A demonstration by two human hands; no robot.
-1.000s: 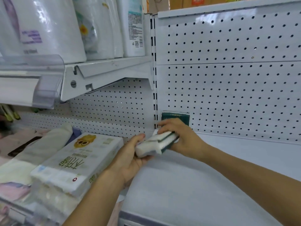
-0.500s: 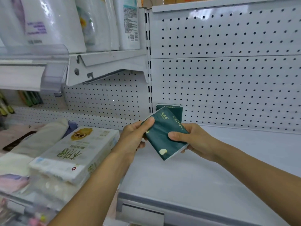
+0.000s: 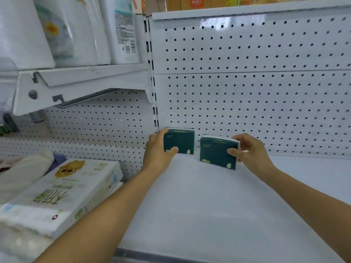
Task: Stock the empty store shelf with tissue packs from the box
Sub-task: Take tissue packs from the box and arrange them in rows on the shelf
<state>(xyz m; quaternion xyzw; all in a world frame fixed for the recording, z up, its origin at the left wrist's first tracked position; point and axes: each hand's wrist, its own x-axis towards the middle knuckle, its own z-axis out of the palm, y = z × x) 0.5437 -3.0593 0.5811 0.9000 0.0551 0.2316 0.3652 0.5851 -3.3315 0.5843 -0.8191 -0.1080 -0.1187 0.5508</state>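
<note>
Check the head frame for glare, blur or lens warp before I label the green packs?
Head view: soft glare patch on the pegboard back panel; wide-angle bowing bends the upper shelf edge; both green tissue packs, left and right, read fairly sharp, small print illegible; the owl-print tissue box at lower left smears toward the corner.

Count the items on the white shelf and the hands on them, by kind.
Green tissue packs standing on the shelf: 2, the left pack and the right pack
Hands: 2, left hand on the left pack, right hand on the right pack
Total: 4
</note>
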